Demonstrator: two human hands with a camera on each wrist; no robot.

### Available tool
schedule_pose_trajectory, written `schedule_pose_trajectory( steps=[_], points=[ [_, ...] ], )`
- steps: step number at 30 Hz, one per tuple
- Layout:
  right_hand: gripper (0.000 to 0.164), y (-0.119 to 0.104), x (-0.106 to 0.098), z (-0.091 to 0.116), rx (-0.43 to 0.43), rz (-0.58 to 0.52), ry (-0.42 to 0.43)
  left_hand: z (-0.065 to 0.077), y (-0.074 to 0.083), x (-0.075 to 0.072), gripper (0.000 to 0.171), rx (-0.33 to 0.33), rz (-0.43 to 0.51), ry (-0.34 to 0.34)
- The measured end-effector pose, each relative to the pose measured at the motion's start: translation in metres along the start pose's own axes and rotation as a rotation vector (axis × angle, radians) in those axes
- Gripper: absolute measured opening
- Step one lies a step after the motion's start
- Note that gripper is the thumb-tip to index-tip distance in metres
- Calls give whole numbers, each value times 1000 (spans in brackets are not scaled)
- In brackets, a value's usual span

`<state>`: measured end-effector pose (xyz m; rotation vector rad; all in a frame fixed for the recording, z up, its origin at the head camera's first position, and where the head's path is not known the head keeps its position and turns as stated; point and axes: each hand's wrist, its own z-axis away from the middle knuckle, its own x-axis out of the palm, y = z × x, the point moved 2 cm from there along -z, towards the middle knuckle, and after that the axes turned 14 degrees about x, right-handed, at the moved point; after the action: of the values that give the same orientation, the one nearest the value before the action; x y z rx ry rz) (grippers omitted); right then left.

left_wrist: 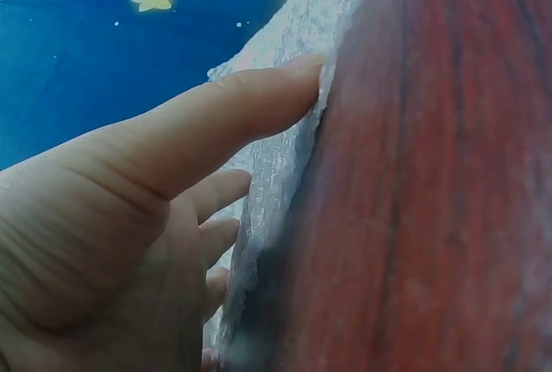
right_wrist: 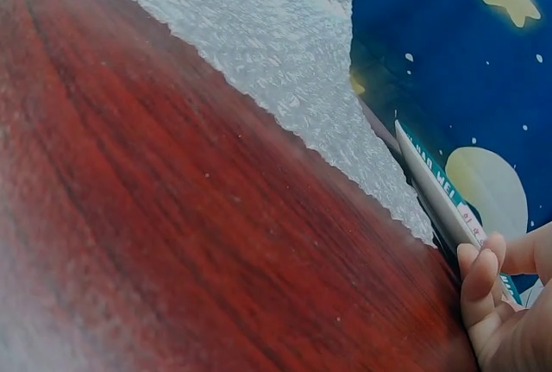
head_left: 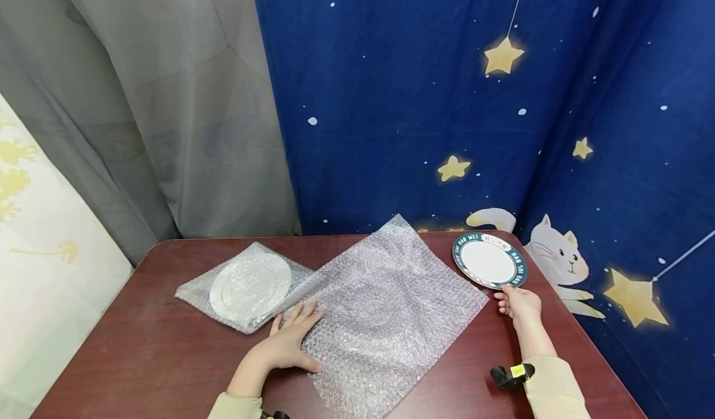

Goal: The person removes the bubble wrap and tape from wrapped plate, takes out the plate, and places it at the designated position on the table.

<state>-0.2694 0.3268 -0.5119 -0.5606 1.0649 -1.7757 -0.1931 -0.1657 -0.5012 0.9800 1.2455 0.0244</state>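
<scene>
Plate [head_left: 487,262] is at the table's [head_left: 463,363] far right corner, its near rim pinched by the right grip [head_left: 522,306]. Wrap [head_left: 385,301] reaches the far edge; the left grip [head_left: 286,344], fingers spread, rests on its left side. Open table shows between it and the right edge.

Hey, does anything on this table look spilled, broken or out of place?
No spill or breakage shows. The bubble wrap sheet looks a bit askew: it lies cornerwise on the table, its surface rippled. The patterned plate pinched by the right hand shows no crack.
</scene>
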Motion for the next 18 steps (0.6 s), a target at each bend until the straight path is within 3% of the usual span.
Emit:
schedule_pose_trajectory(
  steps=[7,18],
  points=[
    [33,2,-1,5,-3,32,-51,0,2,0,97,-5,-33,24],
    [49,4,-5,7,35,73,-67,-2,2,0,73,8,-140,154]
  ],
)
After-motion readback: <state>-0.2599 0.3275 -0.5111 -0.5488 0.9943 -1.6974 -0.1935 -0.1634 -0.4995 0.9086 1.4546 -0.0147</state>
